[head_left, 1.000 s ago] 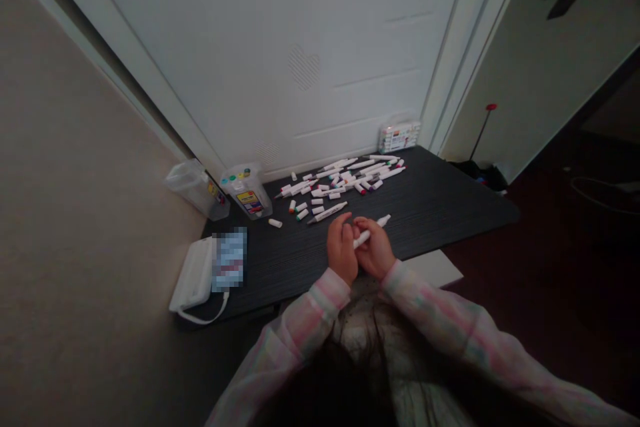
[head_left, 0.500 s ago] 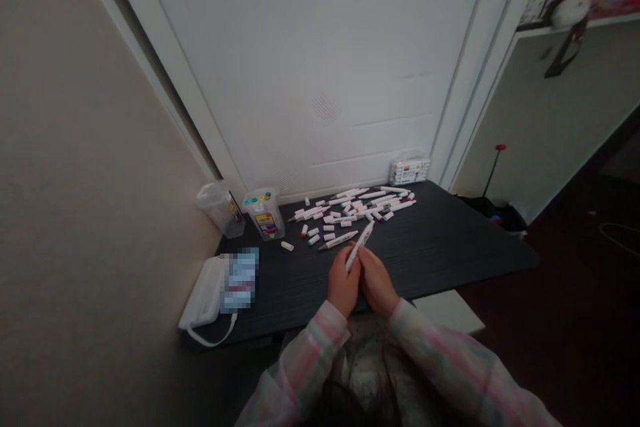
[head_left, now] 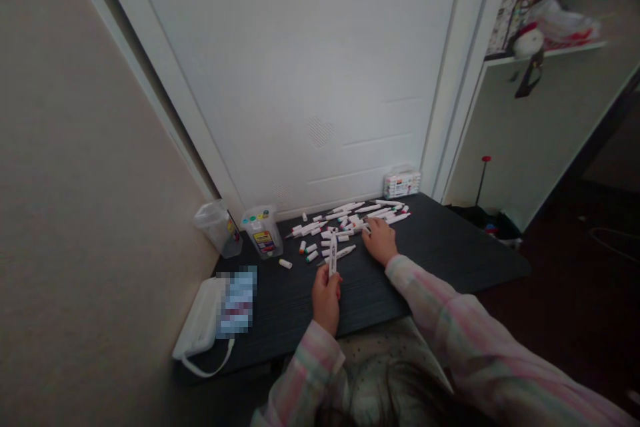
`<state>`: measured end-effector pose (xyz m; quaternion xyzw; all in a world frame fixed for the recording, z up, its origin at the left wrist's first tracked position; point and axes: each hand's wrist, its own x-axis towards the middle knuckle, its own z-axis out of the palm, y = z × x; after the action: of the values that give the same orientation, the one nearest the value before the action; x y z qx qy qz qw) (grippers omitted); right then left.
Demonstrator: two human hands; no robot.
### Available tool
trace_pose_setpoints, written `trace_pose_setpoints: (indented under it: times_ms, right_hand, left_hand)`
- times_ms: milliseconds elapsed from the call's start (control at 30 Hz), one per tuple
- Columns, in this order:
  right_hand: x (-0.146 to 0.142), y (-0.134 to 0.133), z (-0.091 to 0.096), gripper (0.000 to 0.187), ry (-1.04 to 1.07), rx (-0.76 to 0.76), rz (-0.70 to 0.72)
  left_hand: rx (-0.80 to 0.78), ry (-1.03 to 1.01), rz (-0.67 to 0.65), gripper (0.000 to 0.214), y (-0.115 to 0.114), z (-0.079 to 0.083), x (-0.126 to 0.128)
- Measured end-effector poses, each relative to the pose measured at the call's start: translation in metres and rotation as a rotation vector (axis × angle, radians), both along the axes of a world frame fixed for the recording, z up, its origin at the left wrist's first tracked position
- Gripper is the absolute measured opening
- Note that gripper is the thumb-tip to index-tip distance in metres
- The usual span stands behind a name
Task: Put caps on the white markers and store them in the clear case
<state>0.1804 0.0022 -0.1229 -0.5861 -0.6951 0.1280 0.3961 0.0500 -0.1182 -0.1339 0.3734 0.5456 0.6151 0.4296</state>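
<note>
A white marker [head_left: 333, 252] stands up out of my left hand [head_left: 326, 297], which is closed around its lower part above the near part of the dark table. My right hand [head_left: 381, 241] reaches to the right side of a heap of white markers [head_left: 383, 213] and loose caps. Its fingers are bent together at the heap, and whatever they pinch is hidden or too small to name. Another marker [head_left: 345, 252] lies just beyond my left hand. Caps with coloured ends, such as an orange one [head_left: 303, 247] and a green one [head_left: 312, 256], lie left of it.
Two clear plastic containers [head_left: 219, 230] [head_left: 264, 233] stand at the table's left back. A boxed marker set [head_left: 403, 183] rests against the white door [head_left: 280, 80]. At the left front lie a white device [head_left: 197, 320] with a cable and a blurred blue item [head_left: 237, 300].
My hands have parted. The left keeps the marker and has moved slightly left and down; the right has let go of it and moved forward to the heap. The view has shifted slightly.
</note>
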Motion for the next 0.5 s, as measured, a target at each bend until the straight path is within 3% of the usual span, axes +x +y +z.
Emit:
trace_pose_setpoints:
  times_ms: [133,267,500]
  right_hand:
    - [0.002,0.0004,-0.0104,0.038,-0.174,0.009,-0.076]
    - [0.0024,-0.0002,-0.0127,0.029,-0.28,-0.015,-0.082]
    - [0.0097,0.0011,-0.011,0.021,-0.32,-0.056,0.044]
  left_hand:
    - [-0.006,0.006,-0.023,0.013,-0.0004,0.0021,0.0022]
    - [-0.005,0.02,-0.033,0.013,-0.0004,0.0019,0.0024]
    - [-0.002,0.05,-0.037,0.014,0.0001,-0.0004,0.0017]
